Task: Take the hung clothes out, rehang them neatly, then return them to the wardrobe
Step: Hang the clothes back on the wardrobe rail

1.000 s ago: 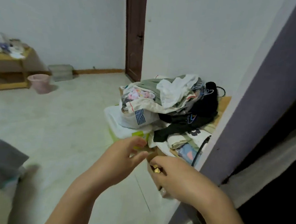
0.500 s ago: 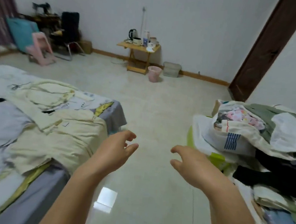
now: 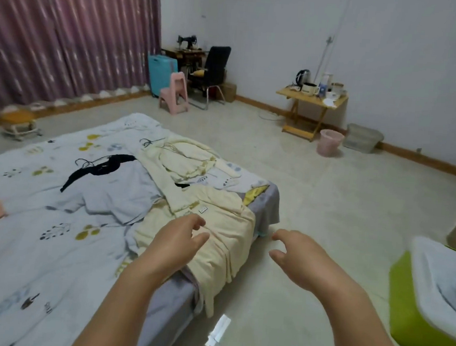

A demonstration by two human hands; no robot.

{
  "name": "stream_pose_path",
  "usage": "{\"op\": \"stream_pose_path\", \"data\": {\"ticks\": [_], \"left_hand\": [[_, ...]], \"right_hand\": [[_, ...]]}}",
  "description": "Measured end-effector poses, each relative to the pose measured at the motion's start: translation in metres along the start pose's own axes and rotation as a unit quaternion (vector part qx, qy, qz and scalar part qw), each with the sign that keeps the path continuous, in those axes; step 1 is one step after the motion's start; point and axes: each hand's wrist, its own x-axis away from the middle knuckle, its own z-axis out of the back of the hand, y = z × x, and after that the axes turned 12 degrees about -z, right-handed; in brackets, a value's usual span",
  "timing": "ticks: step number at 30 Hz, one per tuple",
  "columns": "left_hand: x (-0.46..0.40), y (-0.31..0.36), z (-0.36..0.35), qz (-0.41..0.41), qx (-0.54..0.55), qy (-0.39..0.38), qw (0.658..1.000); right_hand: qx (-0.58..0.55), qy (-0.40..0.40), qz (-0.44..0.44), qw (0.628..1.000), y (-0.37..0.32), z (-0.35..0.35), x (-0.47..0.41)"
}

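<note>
A pale yellow garment (image 3: 223,226) lies over the near corner of the bed (image 3: 42,227) and hangs off its edge. Another cream garment (image 3: 184,159) on a thin wire hanger lies farther back. Left of it are a light blue shirt (image 3: 117,189) and a black item (image 3: 100,166). My left hand (image 3: 179,242) hovers just above the yellow garment, fingers loosely curled, holding nothing. My right hand (image 3: 299,256) is out over the floor to the right of the bed corner, also empty and relaxed. No wardrobe is in view.
A green box (image 3: 411,315) with white cloth on it stands at the right edge. Farther off are a small wooden table (image 3: 310,97), a pink bin (image 3: 330,142), a pink stool (image 3: 174,93), a black chair (image 3: 213,72) and purple curtains (image 3: 69,34). Tiled floor lies between.
My view has swung left from the clothes pile by the wardrobe to the bed. Both hands let go of a small object and now reach toward the yellow garment, empty.
</note>
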Motion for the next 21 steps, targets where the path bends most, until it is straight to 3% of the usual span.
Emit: {"op": "stream_pose_path", "data": {"ticks": [10,21], "left_hand": [[-0.030,-0.098,0.030,0.114,0.028,0.024,0.993],[-0.082,-0.147,0.031,0.240,0.043,0.099,0.965]], "right_hand": [[0.028,-0.059,0.056,0.996,-0.095,-0.022,-0.084],[0.090,-0.097,0.176,0.975,-0.142,-0.029,-0.208]]}}
